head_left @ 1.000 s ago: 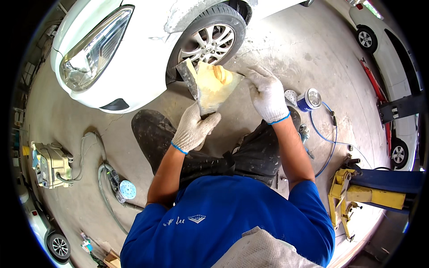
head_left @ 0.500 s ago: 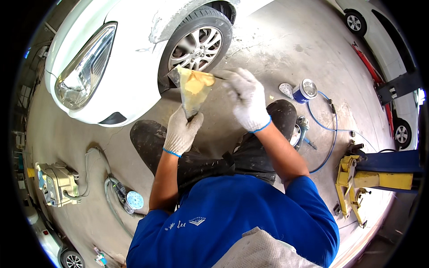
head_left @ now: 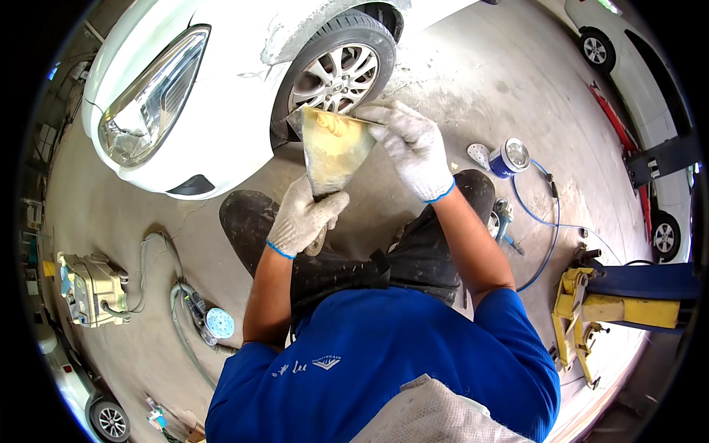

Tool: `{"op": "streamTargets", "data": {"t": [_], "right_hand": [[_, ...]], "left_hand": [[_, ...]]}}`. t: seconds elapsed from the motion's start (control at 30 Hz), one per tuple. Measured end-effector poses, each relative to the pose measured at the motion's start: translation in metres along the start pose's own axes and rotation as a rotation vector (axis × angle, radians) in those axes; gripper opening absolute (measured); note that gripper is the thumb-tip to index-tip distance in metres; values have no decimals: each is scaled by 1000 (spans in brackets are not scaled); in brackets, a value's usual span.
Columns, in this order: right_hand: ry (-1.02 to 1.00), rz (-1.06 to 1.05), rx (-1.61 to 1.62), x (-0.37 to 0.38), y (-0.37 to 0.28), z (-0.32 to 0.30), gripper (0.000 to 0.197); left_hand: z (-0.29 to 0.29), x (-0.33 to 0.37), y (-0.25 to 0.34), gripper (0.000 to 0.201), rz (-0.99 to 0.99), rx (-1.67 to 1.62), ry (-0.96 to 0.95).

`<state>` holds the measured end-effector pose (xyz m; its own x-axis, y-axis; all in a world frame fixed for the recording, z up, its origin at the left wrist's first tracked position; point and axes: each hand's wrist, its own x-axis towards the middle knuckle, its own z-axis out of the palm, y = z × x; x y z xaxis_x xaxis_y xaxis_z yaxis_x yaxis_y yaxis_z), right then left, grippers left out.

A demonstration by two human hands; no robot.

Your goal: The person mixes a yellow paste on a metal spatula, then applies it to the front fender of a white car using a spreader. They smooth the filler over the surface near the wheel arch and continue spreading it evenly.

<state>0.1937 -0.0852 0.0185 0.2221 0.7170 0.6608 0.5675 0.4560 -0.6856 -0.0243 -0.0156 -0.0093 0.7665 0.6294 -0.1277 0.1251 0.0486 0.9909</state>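
My left hand [head_left: 304, 219], in a white knit glove, is closed round the handle of a wide putty knife [head_left: 330, 166] with its blade pointing away from me. Yellowish putty [head_left: 331, 125] lies in a lump and smears on the blade's far part. My right hand [head_left: 413, 151], gloved too, pinches a thin scraper seen nearly edge-on across the far end of the blade; a dark corner of the scraper [head_left: 295, 119] shows past the left side. Just beyond both tools is the front wheel [head_left: 336, 76] of a white car [head_left: 230, 136], with a dull grey patch [head_left: 284, 33] on its fender.
At right stand a tin [head_left: 509, 158], a sanding pad [head_left: 478, 154], an air tool [head_left: 504, 214] with a blue hose [head_left: 555, 221], and a yellow-and-blue lift arm [head_left: 631, 303]. At left lie a disc sander [head_left: 219, 323] with its hose and a beige machine [head_left: 92, 292].
My right hand has come slightly nearer, fingers now further along the scraper at the blade's far edge. The putty knife's face has turned more toward me, and the putty on it has shifted.
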Motion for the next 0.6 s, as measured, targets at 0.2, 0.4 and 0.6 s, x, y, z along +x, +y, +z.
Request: {"op": "streamTargets", "data": {"t": [0.2, 0.4, 0.6], "right_hand": [[-98, 77, -465, -9, 22, -10, 38], [-39, -63, -390, -25, -14, 23, 52], [-34, 80, -300, -31, 2, 7, 47]], "left_hand": [[-10, -2, -5, 21, -22, 65, 106], [-6, 16, -11, 28, 102, 325, 201], [-4, 14, -10, 31, 91, 375, 207]]}}
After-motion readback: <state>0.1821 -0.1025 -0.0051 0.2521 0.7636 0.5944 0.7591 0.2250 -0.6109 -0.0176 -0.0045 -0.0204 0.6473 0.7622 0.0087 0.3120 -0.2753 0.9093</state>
